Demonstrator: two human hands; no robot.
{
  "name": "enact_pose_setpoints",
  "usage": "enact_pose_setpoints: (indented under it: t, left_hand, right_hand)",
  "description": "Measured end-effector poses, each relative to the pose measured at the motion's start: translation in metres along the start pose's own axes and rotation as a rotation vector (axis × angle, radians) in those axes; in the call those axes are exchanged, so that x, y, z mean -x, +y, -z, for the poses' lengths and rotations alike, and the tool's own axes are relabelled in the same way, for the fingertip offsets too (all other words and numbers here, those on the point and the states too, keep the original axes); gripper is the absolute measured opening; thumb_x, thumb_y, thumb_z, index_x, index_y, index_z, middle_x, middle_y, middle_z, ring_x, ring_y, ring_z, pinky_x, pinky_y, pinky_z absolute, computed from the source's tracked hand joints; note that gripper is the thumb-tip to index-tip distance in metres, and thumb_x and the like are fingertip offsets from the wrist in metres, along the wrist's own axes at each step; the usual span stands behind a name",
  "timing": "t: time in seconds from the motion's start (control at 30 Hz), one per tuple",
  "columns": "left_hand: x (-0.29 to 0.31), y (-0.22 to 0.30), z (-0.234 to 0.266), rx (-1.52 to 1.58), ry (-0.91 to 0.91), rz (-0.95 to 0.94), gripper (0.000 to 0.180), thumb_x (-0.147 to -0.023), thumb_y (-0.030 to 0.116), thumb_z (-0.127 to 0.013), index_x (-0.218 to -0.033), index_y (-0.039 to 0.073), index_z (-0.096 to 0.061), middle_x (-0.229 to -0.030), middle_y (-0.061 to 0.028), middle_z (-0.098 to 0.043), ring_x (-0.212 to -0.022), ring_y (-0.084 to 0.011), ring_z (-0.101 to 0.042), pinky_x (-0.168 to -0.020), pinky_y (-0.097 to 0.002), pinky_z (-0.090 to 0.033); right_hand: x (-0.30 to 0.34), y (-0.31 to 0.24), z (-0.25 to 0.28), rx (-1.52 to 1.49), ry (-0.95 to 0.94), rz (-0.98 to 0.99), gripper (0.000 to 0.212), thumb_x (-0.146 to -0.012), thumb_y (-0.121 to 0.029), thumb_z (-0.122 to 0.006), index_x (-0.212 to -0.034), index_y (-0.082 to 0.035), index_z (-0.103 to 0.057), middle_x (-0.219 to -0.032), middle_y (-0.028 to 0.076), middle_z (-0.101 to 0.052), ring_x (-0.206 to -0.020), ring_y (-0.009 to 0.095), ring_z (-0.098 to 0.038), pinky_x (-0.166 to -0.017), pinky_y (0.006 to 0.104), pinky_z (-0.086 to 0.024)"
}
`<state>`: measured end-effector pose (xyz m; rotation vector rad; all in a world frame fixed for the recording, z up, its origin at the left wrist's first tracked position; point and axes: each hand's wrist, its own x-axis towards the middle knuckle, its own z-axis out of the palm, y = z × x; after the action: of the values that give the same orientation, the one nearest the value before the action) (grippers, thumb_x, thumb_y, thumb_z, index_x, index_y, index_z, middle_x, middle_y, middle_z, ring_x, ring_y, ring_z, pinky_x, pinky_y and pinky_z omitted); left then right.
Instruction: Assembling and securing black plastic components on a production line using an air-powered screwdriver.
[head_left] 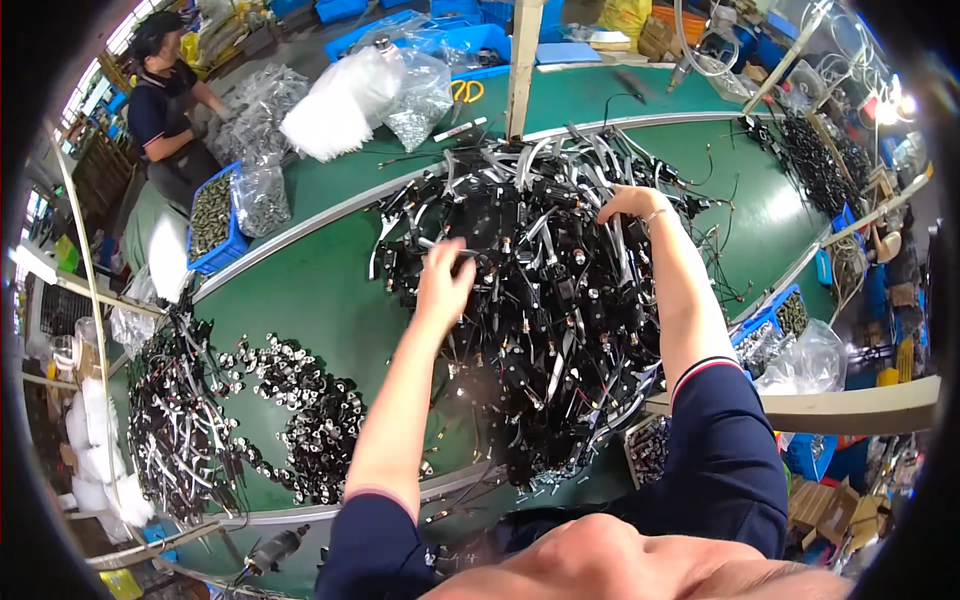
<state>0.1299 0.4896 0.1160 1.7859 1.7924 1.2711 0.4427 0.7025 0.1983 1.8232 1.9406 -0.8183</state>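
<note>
A big heap of black parts with silver levers and thin wires covers the middle of the green table. Over its left side is my left hand, thumb and fingers apart, close to a silver piece; I see no part held in it. My right hand reaches onto the far right of the heap, fingers curled down among the silver levers. What lies under its fingertips is hidden.
Small black and silver parts lie at the left, beside more wired lever parts. A blue bin and plastic bags stand beyond the metal rail. Another person works at the far left. A post rises behind the heap.
</note>
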Motion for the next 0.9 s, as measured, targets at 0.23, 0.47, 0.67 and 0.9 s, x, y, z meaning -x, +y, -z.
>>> enact_pose_setpoints:
  t: [0.23,0.47,0.67,0.9]
  left_hand:
    - [-0.145,-0.078,-0.081,0.065,-0.545,0.501,0.067,-0.087,0.06,-0.049,-0.112,-0.002,-0.062,-0.113,-0.019,-0.062,-0.11,-0.0276,-0.055,-0.096,-0.0346,-0.038]
    - [-0.174,-0.064,-0.095,0.577,-0.86,0.829,0.058,-0.085,0.059,-0.05,-0.103,0.007,-0.068,-0.102,-0.0109,-0.066,-0.089,-0.018,-0.062,-0.082,-0.0311,-0.046]
    - [-0.141,-0.04,-0.094,0.731,-0.845,0.712,0.037,-0.084,0.037,-0.054,-0.099,0.006,-0.068,-0.086,-0.0047,-0.067,-0.075,-0.0144,-0.062,-0.071,-0.0293,-0.049]
    - [-0.08,-0.017,-0.095,1.101,-0.743,0.625,0.025,-0.08,0.02,-0.063,-0.097,0.002,-0.064,-0.078,-0.0042,-0.064,-0.061,-0.0114,-0.059,-0.054,-0.0238,-0.047]
  right_hand:
    - [-0.016,0.017,-0.006,-0.179,-0.019,0.087,0.091,-0.062,-0.045,-0.072,-0.138,-0.007,-0.04,-0.131,0.014,-0.052,-0.115,0.023,-0.051,-0.097,0.0292,-0.036]
    - [-0.04,0.032,-0.023,-0.824,-0.204,0.098,0.086,-0.067,-0.042,-0.077,-0.139,-0.014,-0.04,-0.129,0.007,-0.053,-0.123,0.017,-0.041,-0.103,0.0345,-0.028]
    - [-0.05,0.031,-0.048,-0.511,-0.086,0.366,0.077,-0.071,-0.025,-0.072,-0.139,-0.008,-0.041,-0.122,0.006,-0.056,-0.114,0.015,-0.048,-0.1,0.028,-0.033]
    - [-0.024,0.008,-0.07,-0.148,-0.036,0.503,0.068,-0.071,-0.015,-0.068,-0.135,-0.005,-0.045,-0.138,0.019,-0.044,-0.127,0.026,-0.042,-0.106,0.0325,-0.031]
